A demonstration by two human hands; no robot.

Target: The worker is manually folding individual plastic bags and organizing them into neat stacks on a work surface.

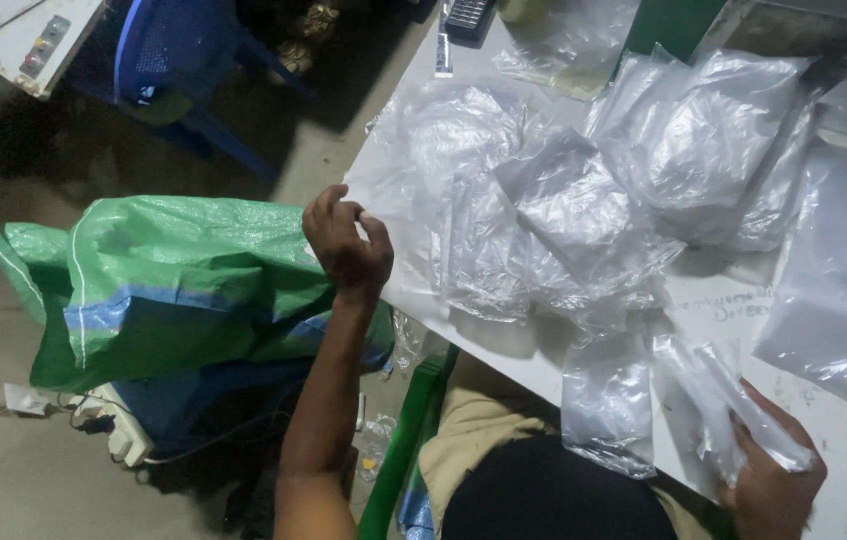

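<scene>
— Right, head view: what have I got under the left hand (349,245)?

— Your left hand sits at the near-left corner of the white surface (414,290), fingers curled together, pinching the edge of a clear plastic bag (424,170). Just beside it, off the surface, hangs a green woven sack (164,280) with a blue stripe.

— And the right hand (769,480)?

— I see it low at the right, fingers closed on a thin clear bag (734,400) that trails up over the surface. Between both hands lies a heap of clear bags (584,210).

— Anything beyond?

— A blue chair (174,60) on the floor, top left.
</scene>
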